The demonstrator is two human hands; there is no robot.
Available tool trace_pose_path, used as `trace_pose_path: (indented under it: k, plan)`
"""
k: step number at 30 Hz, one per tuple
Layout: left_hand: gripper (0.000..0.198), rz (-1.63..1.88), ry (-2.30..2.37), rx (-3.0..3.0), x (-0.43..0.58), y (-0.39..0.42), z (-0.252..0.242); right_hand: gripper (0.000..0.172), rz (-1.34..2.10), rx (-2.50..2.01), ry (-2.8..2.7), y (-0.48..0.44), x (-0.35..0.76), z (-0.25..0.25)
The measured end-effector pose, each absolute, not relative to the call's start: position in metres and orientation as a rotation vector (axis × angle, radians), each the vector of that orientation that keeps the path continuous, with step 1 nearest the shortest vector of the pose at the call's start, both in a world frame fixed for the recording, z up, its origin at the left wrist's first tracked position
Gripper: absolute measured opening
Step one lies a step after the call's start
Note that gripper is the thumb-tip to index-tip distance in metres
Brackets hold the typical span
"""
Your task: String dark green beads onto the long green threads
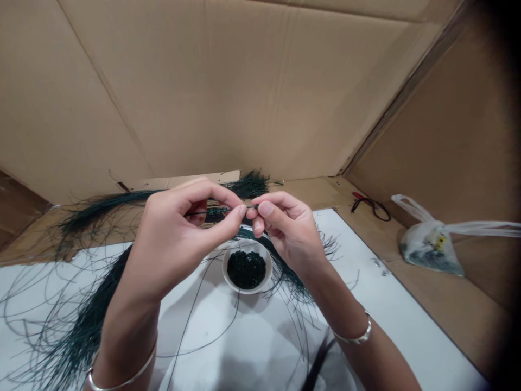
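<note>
My left hand (189, 228) pinches a thin dark strand (191, 213) between thumb and index finger. Small dark green beads (215, 210) sit on that strand inside the curve of the fingers. Close beside it, my right hand (287, 225) has its thumb and fingertips closed on the same strand, a short way from the left fingertips. Both hands are in the air over the far rim of a white bowl (224, 276). Tiny dark green pieces (246, 270), which look like beads, fill the bowl.
A large bundle of dark green strands (87, 320) spreads over the white board (195, 336) on the left, and another bundle (109, 203) lies behind the hands. Cardboard walls (244, 98) surround the board. At right are a red-and-black cord (372, 206) and a tied plastic bag (431, 250).
</note>
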State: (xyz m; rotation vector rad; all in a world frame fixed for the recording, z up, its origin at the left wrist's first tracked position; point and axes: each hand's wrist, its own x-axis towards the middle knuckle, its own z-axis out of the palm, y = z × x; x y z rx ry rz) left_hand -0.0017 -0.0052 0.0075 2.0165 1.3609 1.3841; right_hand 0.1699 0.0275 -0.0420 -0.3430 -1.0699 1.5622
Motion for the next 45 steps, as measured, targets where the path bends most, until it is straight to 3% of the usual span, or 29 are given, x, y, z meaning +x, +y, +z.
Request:
trace_pose_path:
  k: [45]
  plan:
    - [0.008,1.359,1.336,2.059,0.0007,-0.0015,0.0069,0.016,1.642,-0.449,-1.09,0.0314,0.1734,-0.0425]
